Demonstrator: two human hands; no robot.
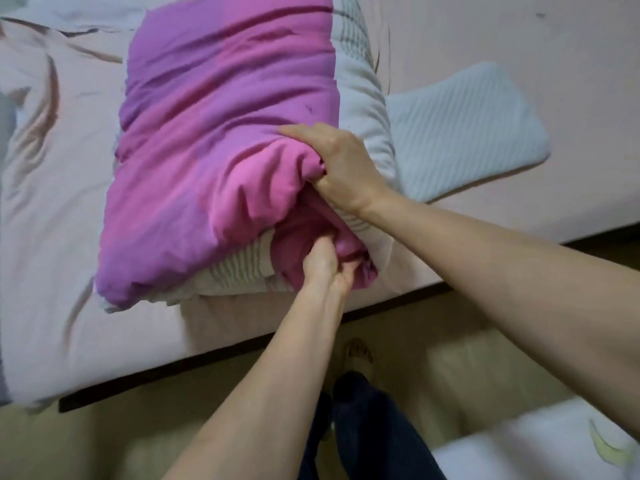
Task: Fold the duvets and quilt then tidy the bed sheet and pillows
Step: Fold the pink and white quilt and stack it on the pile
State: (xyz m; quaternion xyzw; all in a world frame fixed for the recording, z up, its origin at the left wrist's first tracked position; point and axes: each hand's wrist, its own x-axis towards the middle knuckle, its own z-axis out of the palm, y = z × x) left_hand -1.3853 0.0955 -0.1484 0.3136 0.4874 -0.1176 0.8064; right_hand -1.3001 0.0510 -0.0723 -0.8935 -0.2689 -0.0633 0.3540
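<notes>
Head view. Pink duvet (221, 140), folded into a thick bundle, lies on the bed (519, 57) near its front edge. Under it is a pale striped layer (235, 271), showing at the near end and along the right side; duvet lining or separate quilt, cannot tell. A folded white ribbed pad (464, 133) sits just beside the bundle on the right. Rumpled sheet (52, 168) spreads to the left.

Right hand (341, 168): fingers curled over the top near corner of the duvet, gripping a bunch of pink cloth. Left hand (323, 263): lower down, at the near end of the bundle, fingers pushed into the pink folds and closed on them. Both arms reach in from the floor side; the person stands at the bed edge.

Judged step: tucking or squaring the near corner of the fold.

Risks:
- Bundle is bulky and soft. If either grip lets go too soon, the corner would likely spring open and undo the fold.
- A pull toward the edge could drag the bundle off the bed, since it lies close to it.
- The striped layer may slide out of line with the pink one if only the pink is gripped.
</notes>
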